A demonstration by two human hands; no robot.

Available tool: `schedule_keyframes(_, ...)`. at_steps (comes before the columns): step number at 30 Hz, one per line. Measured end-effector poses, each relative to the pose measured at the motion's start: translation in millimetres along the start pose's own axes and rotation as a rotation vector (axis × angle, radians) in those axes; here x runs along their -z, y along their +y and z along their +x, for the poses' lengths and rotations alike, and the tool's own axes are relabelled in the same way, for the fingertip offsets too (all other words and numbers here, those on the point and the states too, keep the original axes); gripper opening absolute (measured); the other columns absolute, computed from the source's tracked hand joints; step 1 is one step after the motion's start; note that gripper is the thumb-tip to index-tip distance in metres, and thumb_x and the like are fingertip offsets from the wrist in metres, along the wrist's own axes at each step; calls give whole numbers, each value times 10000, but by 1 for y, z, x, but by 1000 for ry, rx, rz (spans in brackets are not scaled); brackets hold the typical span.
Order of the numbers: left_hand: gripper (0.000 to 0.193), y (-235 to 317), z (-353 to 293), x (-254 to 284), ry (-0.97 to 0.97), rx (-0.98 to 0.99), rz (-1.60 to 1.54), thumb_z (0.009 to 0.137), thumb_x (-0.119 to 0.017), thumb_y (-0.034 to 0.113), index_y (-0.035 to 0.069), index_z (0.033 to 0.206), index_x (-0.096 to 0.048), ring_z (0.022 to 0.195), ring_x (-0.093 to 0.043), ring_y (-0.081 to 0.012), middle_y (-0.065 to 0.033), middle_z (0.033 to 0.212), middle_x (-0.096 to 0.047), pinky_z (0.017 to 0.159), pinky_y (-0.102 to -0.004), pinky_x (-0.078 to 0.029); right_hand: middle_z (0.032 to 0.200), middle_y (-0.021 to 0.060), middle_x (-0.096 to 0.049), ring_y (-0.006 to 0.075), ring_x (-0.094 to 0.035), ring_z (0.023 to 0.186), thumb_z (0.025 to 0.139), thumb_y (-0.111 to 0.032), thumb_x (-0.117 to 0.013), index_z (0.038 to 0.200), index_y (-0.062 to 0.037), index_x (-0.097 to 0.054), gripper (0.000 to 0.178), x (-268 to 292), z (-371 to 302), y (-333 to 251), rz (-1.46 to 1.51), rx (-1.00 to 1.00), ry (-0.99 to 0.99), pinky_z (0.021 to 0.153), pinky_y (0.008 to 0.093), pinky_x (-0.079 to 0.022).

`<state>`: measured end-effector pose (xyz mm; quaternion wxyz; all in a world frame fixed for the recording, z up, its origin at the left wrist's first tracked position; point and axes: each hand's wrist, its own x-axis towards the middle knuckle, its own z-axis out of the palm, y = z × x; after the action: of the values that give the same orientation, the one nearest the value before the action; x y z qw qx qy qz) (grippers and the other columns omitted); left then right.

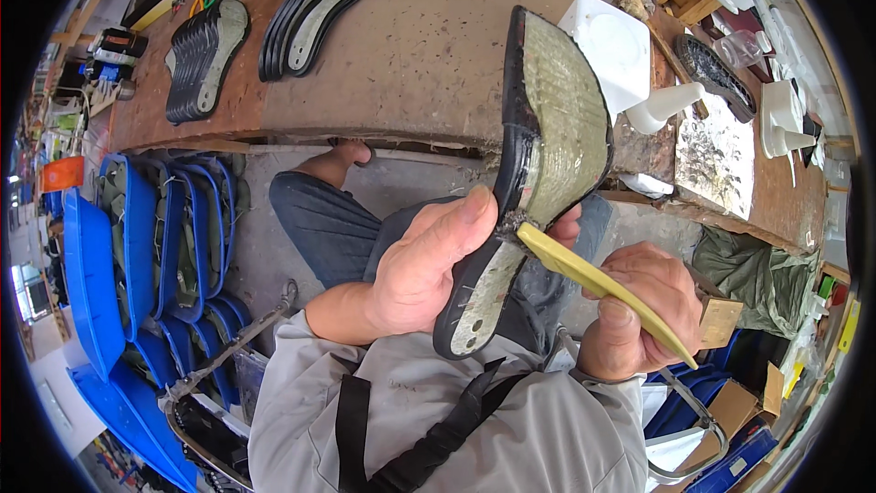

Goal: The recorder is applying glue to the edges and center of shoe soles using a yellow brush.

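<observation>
My left hand (427, 269) grips a shoe sole (566, 141) at its narrow middle, holding it tilted up in front of my body. The sole has a black rim and a pale green-grey woven-looking face; its heel end, with small holes, points down toward me. In my right hand (650, 306) is a flat yellow-handled brush (602, 283), pinched between thumb and fingers. Its dark, clumped bristles touch the sole's inner edge beside my left thumb. The left fingers are mostly hidden behind the sole.
Across the front runs a brown workbench (411, 46) with two stacks of soles (208, 59) (315, 9) at its far left. A white container (610, 50), a white nozzle bottle (664, 108) and a dark sole (716, 76) stand right. Blue trays (128, 246) are stacked left.
</observation>
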<state>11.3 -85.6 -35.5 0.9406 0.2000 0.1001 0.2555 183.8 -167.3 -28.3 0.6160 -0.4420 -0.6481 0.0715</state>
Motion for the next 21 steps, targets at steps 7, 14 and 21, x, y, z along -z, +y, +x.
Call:
schedule_keyframes(7, 700, 3, 4, -7, 39, -1, 192, 944, -344, 512, -9, 1405, -272, 1215, -449, -336, -245, 1332, -418, 1062, -457, -317, 653, 147, -618, 204, -607, 488, 718, -63, -731, 808, 83, -610, 210, -1, -7, -9, 12, -29, 0, 427, 298, -503)
schedule_keyframes(14, 546, 3, 3, -9, -72, -138, 49, 1000, -320, 371, -69, 1316, -396, 1174, -479, -215, -158, 1263, -498, 1055, -360, -335, 640, 140, -621, 188, -598, 473, 717, -51, -717, 788, 71, -617, 173, -6, -7, -15, 100, 7, -48, 395, 282, -486)
schedule_keyframes(21, 547, 5, 6, -19, -70, -190, 95, 997, -332, 379, -72, 1293, -421, 1152, -491, -202, -158, 1248, -507, 1038, -346, -354, 613, 103, -616, 153, -578, 448, 719, -56, -700, 747, 28, -620, 120, 3, 1, -24, 185, 107, -298, 364, 252, -451)
